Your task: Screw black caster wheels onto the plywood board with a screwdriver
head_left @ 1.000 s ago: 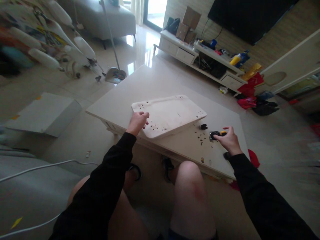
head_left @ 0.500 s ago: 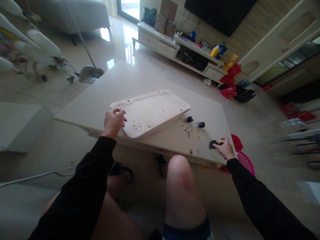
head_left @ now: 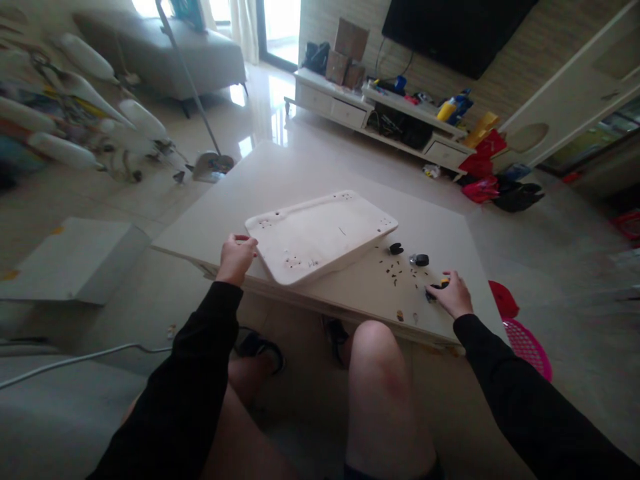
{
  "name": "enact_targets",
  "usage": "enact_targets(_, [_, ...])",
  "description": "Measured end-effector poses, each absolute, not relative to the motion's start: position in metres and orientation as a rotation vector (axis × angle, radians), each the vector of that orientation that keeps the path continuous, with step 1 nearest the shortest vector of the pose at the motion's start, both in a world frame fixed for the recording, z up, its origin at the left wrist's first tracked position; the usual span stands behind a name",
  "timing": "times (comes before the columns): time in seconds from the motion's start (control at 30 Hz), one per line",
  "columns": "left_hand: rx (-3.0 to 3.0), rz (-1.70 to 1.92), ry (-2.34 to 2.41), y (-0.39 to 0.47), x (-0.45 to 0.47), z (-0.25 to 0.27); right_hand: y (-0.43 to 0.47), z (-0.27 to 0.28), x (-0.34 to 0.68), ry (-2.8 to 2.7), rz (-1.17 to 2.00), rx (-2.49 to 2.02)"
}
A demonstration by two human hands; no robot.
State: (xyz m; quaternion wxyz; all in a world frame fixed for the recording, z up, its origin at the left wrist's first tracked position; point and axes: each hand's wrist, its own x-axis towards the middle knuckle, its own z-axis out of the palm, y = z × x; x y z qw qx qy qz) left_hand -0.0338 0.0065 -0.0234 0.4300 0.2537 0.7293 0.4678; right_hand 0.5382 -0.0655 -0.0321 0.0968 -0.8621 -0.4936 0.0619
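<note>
- Left hand [head_left: 237,259]: fingers half curled beside the white board's left end; I cannot tell whether it touches the board or pinches anything.
- Right hand [head_left: 454,295]: thumb and fingers closed around a yellow-and-black piece [head_left: 444,283], partly hidden, low over the counter [head_left: 280,175] near its right end.
- White board [head_left: 320,237]: flat, smooth, slightly scuffed, with rounded corners and clusters of small holes at them; it lies aslant, its near corner close to the counter's front edge.
- Right of it, two black rounded pieces [head_left: 420,260], one with shiny metal, and scattered small dark bits [head_left: 391,273].
- Open room: pale, smooth counter surface beyond the board's far edge.
</note>
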Motion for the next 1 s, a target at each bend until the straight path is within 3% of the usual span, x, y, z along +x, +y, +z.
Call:
enact_targets(0.47, [0.366,1.055,1.487,0.0,-0.03,-0.044,0.001,0.012,0.376,-1.609,1.266,-2.177])
enact_targets(1.0, [0.111,1.037,1.458,-0.046,-0.006,-0.042,0.091,0.018,0.317,-1.331,1.461,-2.262])
